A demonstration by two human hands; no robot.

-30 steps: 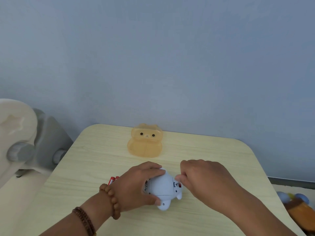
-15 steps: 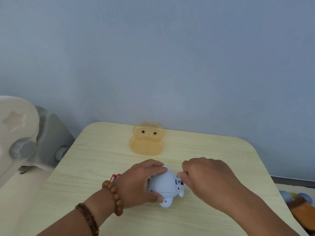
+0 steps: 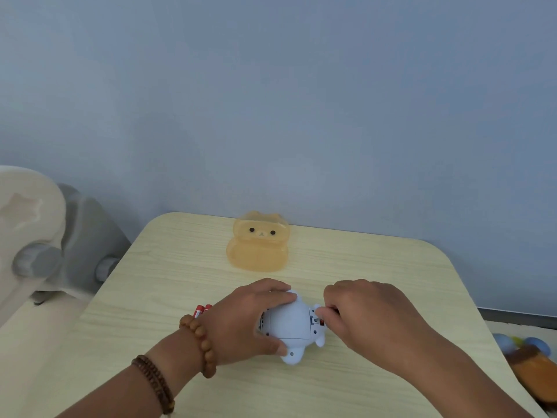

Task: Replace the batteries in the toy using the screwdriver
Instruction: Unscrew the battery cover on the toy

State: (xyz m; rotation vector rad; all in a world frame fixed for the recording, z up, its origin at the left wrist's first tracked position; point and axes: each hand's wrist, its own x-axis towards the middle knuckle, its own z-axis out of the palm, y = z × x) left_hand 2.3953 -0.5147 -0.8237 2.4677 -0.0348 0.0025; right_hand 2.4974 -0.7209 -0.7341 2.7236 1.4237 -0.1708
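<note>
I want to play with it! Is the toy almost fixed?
Partway. Done: the toy looks opened at one end, with a bit of red showing inside, and red batteries lie on the table just beside the left hand. In hand: the left hand holds the toy while the right hand pinches at that opened end. Left: closing it and screwing it shut; no screwdriver shows.

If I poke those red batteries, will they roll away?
Probably: the batteries look round and lie on the smooth table, so a poke could roll them. The left hand, gripping the toy, sits right beside them and might block them. They look hard, not bendy.
</note>
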